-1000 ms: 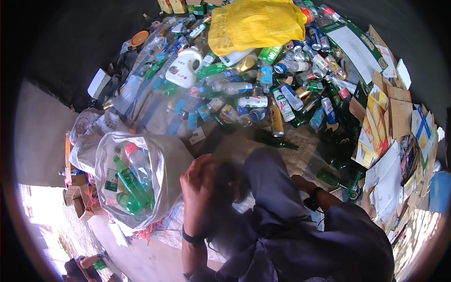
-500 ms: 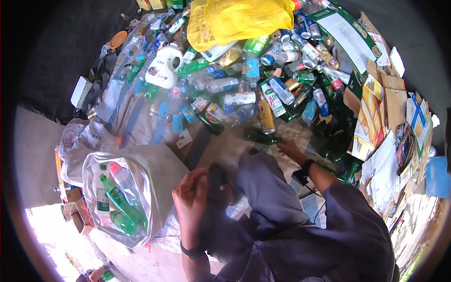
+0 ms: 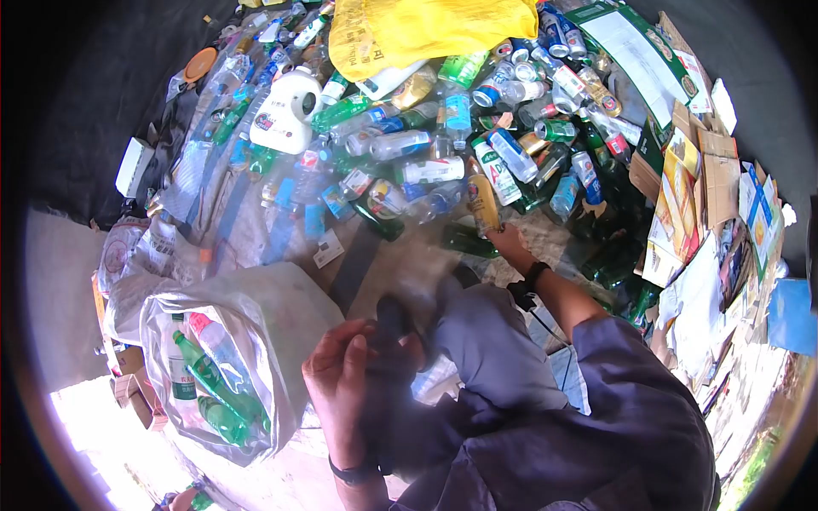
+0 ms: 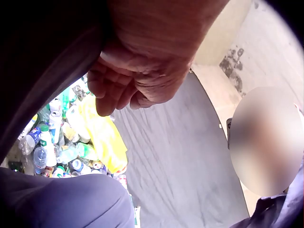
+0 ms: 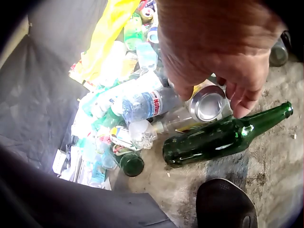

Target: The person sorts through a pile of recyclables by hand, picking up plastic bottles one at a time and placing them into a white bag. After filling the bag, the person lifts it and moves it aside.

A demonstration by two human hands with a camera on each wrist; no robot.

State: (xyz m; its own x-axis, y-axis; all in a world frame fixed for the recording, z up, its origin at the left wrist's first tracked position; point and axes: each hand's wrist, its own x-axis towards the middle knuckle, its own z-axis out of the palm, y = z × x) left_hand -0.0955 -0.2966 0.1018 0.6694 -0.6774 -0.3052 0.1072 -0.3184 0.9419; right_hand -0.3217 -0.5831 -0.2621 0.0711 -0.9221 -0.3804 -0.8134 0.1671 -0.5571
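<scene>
My right hand reaches into the pile and grips the near end of a gold drink can. In the right wrist view the thumb and fingers lie on either side of the can's silver end. Just beside that hand, a green glass bottle lies on its side on the ground sheet. My left hand is raised above the lap, fingers loosely bent and holding nothing. Left of it stands a white woven sack with its mouth spread, containing green and clear plastic bottles.
Plastic bottles and cans spread in a wide heap ahead, with a white jug and a yellow sack among them. Flattened cardboard leans along the right side. A dark shoe is close to the green bottle.
My right hand has moved forward and left from beside the knee, past the green glass bottle, to the gold can, and taken hold of it. The left hand stays raised, holding nothing.
</scene>
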